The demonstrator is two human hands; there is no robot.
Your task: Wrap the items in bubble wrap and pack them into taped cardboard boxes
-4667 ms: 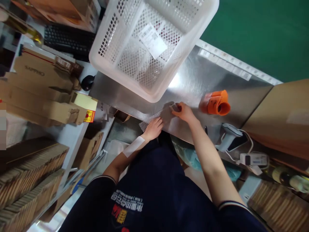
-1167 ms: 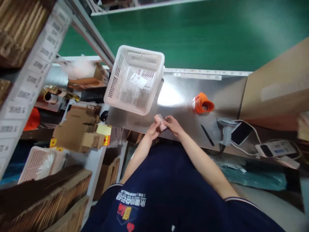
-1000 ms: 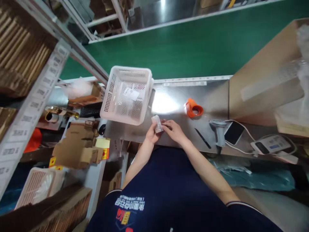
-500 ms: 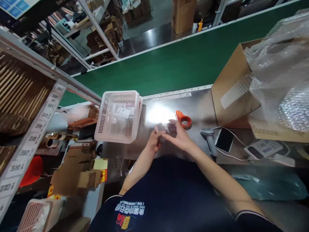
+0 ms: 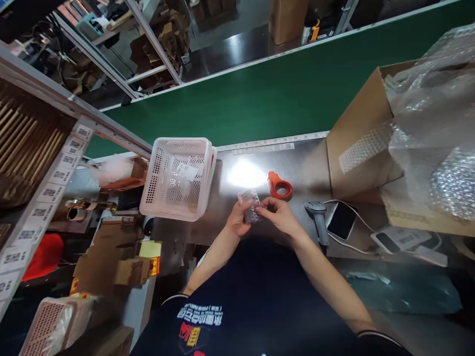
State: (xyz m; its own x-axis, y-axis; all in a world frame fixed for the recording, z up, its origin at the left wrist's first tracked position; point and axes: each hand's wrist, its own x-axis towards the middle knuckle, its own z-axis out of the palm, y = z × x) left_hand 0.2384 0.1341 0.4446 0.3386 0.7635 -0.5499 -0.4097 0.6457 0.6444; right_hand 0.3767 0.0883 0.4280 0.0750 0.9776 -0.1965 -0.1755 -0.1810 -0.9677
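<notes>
A small packet wrapped in bubble wrap [image 5: 250,205] is held between both my hands just above the steel worktop [image 5: 304,163]. My left hand [image 5: 237,219] grips it from the left with fingers closed round it. My right hand [image 5: 277,214] pinches its right end. An orange tape dispenser [image 5: 279,184] lies on the worktop just beyond my right hand. A white perforated basket [image 5: 174,178] with a paper label inside stands to the left of my hands.
A barcode scanner [image 5: 317,217], a phone [image 5: 341,221] and a white device with cables [image 5: 399,240] lie to the right. A large cardboard box [image 5: 359,133] with bubble wrap [image 5: 434,109] stands at far right. A green conveyor belt [image 5: 260,104] runs behind. Folded cartons [image 5: 122,257] sit at left.
The view has tilted up, showing more of the belt and shelving. Earlier the bubble wrap lay flat under my hands; now it is rolled round the packet, held in both hands.
</notes>
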